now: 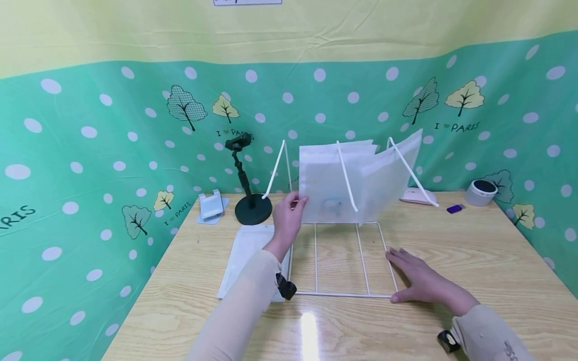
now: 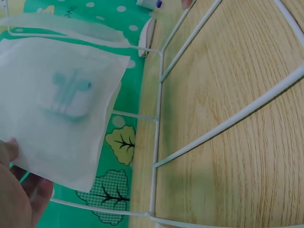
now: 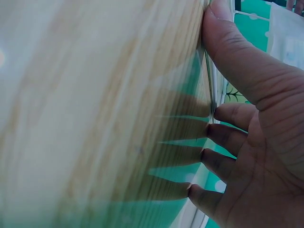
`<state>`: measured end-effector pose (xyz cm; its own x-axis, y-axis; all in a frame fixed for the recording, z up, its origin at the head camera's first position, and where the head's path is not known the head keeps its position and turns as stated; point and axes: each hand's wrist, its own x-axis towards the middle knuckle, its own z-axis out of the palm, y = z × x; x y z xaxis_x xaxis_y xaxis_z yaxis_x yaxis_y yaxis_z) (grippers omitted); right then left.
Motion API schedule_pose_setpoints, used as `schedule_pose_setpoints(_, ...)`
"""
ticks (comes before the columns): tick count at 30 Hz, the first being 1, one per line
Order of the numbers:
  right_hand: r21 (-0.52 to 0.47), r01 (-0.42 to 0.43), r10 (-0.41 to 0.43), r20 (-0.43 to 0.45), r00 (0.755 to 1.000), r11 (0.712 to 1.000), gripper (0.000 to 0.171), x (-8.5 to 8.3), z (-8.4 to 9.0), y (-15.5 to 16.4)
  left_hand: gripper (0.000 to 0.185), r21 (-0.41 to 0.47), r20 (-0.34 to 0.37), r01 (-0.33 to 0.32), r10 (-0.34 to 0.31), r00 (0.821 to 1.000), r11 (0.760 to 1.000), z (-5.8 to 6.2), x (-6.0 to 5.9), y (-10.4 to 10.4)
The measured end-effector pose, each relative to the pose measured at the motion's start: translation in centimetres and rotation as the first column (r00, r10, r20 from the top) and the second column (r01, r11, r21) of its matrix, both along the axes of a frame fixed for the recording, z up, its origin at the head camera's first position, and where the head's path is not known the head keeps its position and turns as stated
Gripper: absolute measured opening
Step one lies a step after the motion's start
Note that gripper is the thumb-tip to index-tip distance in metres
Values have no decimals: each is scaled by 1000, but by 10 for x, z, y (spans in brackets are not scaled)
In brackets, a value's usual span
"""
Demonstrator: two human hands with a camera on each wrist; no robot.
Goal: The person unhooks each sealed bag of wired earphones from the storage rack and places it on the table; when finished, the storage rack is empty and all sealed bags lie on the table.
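Note:
A white wire rack (image 1: pixel 361 260) lies on the table, with slanting wire dividers rising at its back. Translucent white pouches (image 1: pixel 388 175) lean among those dividers. My left hand (image 1: pixel 287 215) pinches the lower left edge of the front pouch (image 1: pixel 322 185) between thumb and fingers. Through that pouch's milky sheet in the left wrist view, earphones (image 2: pixel 71 88) show faintly. At the rack's right side, my right hand (image 1: pixel 417 278) rests low on the tabletop, fingers spread, with thumb and fingertips right at the side wire.
Left of the rack, partly under my left arm, lies a white tray (image 1: pixel 244 255). A black stand (image 1: pixel 253 208) and a small white holder (image 1: pixel 210 205) are behind it. Back right are a white cylinder (image 1: pixel 479 194), a purple item (image 1: pixel 455 208) and a pale flat case (image 1: pixel 417 196).

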<state>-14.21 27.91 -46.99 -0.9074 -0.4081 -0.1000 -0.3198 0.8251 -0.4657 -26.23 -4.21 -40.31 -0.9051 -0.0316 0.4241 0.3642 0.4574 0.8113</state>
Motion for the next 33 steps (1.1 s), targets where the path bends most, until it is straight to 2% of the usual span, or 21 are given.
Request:
schedule_pose_setpoints(3,2,-4,4,-12,1000,1000,110,0,0,0,16,-11,-65,-64,63,996,998,1,1,0)
schedule_pose_setpoints(5,-1,-5,5,-17,1000,1000,110,0,0,1,16,5,-84,-84,84,993,996,1,1,1)
schedule_pose_setpoints(10,-9,-2,2,-11,1000,1000,110,2,1,0,18,43,-71,-102,105,992,994,1,3,2)
schedule_pose_setpoints(16,-15,3,-3,-5,1000,1000,110,2,1,0,18,17,-73,-120,121,990,993,3,6,1)
schedule_pose_setpoints(20,-13,0,0,-11,1000,1000,110,2,1,0,17,8,-72,-83,83,994,997,2,6,-1)
schedule_pose_setpoints(26,-10,2,-2,-12,1000,1000,110,2,3,-1,12,21,-18,33,-32,999,999,1,5,-4)
schedule_pose_setpoints(30,-11,4,-4,-5,1000,1000,111,2,3,-1,13,38,35,113,-114,993,993,2,5,-3)
schedule_pose_setpoints(33,-11,3,-3,-1,1000,1000,110,2,2,-1,17,102,79,181,-189,979,978,2,4,-2)
